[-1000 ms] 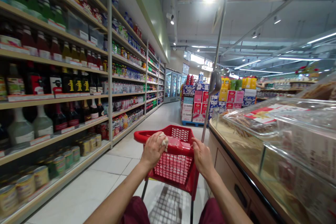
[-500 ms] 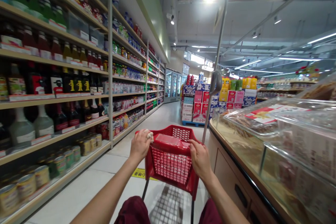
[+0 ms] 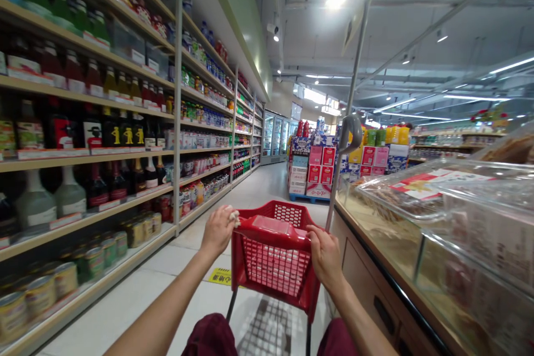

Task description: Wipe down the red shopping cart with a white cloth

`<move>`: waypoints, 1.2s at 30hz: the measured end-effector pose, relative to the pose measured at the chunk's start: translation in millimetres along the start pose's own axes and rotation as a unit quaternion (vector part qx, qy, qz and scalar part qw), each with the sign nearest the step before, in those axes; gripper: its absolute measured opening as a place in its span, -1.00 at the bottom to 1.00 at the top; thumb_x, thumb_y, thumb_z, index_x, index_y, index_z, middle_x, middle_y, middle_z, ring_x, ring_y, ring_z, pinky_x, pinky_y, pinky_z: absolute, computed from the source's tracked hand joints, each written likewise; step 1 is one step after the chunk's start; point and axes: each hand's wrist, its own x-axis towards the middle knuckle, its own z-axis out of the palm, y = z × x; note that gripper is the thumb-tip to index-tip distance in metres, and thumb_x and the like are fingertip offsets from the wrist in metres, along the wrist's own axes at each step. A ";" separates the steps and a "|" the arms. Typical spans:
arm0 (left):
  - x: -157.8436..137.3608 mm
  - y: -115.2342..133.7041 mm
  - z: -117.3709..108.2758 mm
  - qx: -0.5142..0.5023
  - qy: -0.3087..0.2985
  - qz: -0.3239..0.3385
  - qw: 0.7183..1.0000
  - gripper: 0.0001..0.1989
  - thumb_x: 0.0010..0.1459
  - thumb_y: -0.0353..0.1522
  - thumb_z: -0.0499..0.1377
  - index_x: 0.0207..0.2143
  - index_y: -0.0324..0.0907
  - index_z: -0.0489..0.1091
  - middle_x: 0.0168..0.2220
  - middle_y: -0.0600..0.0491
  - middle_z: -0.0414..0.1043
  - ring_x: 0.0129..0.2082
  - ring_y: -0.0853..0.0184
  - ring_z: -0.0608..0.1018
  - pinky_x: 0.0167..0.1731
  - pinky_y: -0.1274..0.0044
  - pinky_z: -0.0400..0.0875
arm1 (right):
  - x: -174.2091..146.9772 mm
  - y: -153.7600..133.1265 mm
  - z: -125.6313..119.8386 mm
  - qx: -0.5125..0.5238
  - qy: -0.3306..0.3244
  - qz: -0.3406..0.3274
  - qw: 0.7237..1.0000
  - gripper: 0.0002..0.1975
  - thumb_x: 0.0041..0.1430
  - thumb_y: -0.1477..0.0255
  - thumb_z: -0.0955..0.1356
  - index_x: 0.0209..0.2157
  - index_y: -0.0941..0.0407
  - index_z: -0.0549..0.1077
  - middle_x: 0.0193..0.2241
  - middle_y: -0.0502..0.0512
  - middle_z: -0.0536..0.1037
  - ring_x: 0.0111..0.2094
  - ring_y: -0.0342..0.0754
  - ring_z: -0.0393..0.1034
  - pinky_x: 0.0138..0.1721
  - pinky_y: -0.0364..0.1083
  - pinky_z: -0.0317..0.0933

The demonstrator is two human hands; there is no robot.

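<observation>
A red plastic shopping cart [image 3: 277,267] with a grid-patterned basket stands directly in front of me. My left hand [image 3: 218,231] is closed over the left end of its handle [image 3: 271,232]. A crumpled whitish wad [image 3: 234,216], like a tissue, shows at the fingers of that hand. On the handle's right end rests my right hand [image 3: 326,255], its fingers curled over the bar. A clear label cover lies along the middle of the handle. Little of the basket's inside can be seen.
Shelves [image 3: 142,151] of bottles and cans line the left. A glass-walled counter [image 3: 386,267] with clear plastic covers runs close on the right, a metal pole [image 3: 354,78] at its corner. Ahead stand stacked cartons [image 3: 321,164] and glass-door fridges [image 3: 273,133]. A yellow floor sticker [image 3: 220,276] lies beside the cart.
My right hand has shifted right to the end of the handle. The cart has turned or moved slightly right in view, and my left hand sits a little further left.
</observation>
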 end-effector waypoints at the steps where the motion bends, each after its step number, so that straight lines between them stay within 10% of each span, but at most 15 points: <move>1: -0.1 -0.7 0.2 0.002 0.007 -0.011 1.000 -0.76 0.07 -0.36 -0.04 -0.23 -0.21 0.32 -0.11 -0.10 0.29 -0.09 0.18 0.33 -0.08 0.26 0.25 | -0.3 0.5 0.8 0.000 0.006 0.000 1.000 -0.64 0.18 0.36 0.07 -0.24 0.13 0.42 -0.27 0.09 0.51 -0.23 -0.07 0.35 -0.15 -0.05 -0.01; 9: -14.7 93.8 13.3 -0.099 -0.075 0.191 0.974 -0.77 0.09 -0.40 -0.01 -0.18 -0.11 0.29 -0.04 0.02 0.25 -0.02 0.30 0.27 0.00 0.36 0.18 | -2.0 3.8 -1.2 -0.004 0.008 -0.001 1.000 -0.63 0.18 0.35 0.06 -0.25 0.13 0.42 -0.29 0.08 0.51 -0.25 -0.07 0.35 -0.17 -0.05 -0.01; 17: -0.7 68.2 9.5 -0.077 -0.037 0.038 0.996 -0.79 0.09 -0.40 -0.04 -0.22 -0.18 0.30 -0.15 -0.03 0.32 -0.10 0.25 0.34 -0.06 0.28 0.25 | -3.5 1.0 0.3 -0.006 0.019 -0.003 1.000 -0.65 0.18 0.36 0.07 -0.26 0.13 0.42 -0.30 0.08 0.51 -0.25 -0.07 0.34 -0.15 -0.04 -0.02; 24: -21.6 139.0 24.9 -0.091 -0.098 0.281 0.950 -0.71 0.02 -0.45 0.05 -0.15 -0.11 0.28 -0.04 0.00 0.25 0.00 0.27 0.26 0.00 0.35 0.20 | -5.0 0.2 -2.2 -0.001 0.007 -0.025 1.000 -0.66 0.19 0.37 0.07 -0.26 0.12 0.40 -0.28 0.08 0.50 -0.25 -0.09 0.34 -0.15 -0.05 0.00; 31: -1.6 95.1 15.1 -0.032 -0.053 0.057 0.996 -0.78 0.11 -0.36 -0.03 -0.18 -0.14 0.28 -0.10 -0.02 0.30 -0.10 0.26 0.35 -0.09 0.31 0.27 | -6.2 -2.9 -1.0 0.003 0.026 -0.025 0.999 -0.63 0.20 0.36 0.05 -0.20 0.15 0.38 -0.30 0.11 0.51 -0.30 -0.07 0.35 -0.17 -0.02 0.04; 36: -19.3 130.4 23.3 -0.051 -0.060 0.201 0.976 -0.76 0.07 -0.42 0.00 -0.17 -0.13 0.28 -0.06 -0.03 0.27 -0.03 0.26 0.29 -0.04 0.33 0.23 | -7.7 -0.8 1.0 0.010 0.036 -0.030 0.999 -0.63 0.20 0.35 0.04 -0.14 0.15 0.34 -0.27 0.13 0.50 -0.25 -0.05 0.35 -0.19 -0.02 0.08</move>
